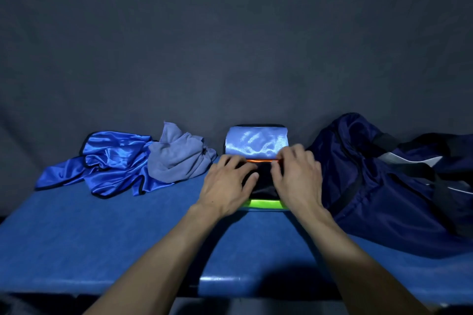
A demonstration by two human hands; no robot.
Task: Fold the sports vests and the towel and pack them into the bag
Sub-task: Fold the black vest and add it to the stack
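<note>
- You are resting both hands on a stack of folded vests near the middle of the blue table point(102, 243).
- Your left hand point(225, 184) is lying palm down with fingers spread over the dark top layer point(263, 181) of the stack.
- Your right hand point(297, 176) is lying beside it, fingers bent at the far edge, where the fingertips point(277, 161) are meeting an orange strip point(258, 161); whether they are pinching it or only pressing, I cannot tell.
- A light blue shiny vest point(256, 143) is lying folded at the far end of the stack, touching your fingertips.
- A bright green edge point(263, 204) is showing at the near end, under your wrists.
- A royal blue vest point(107, 161) is lying crumpled, unfolded, far left on the table.
- A grey-blue towel point(179, 158) is sitting bunched on that vest's right side, just left of the stack.
- The navy bag point(384, 176) is slumping on the right, close beside your right hand, black straps point(353, 186) crossing it.
</note>
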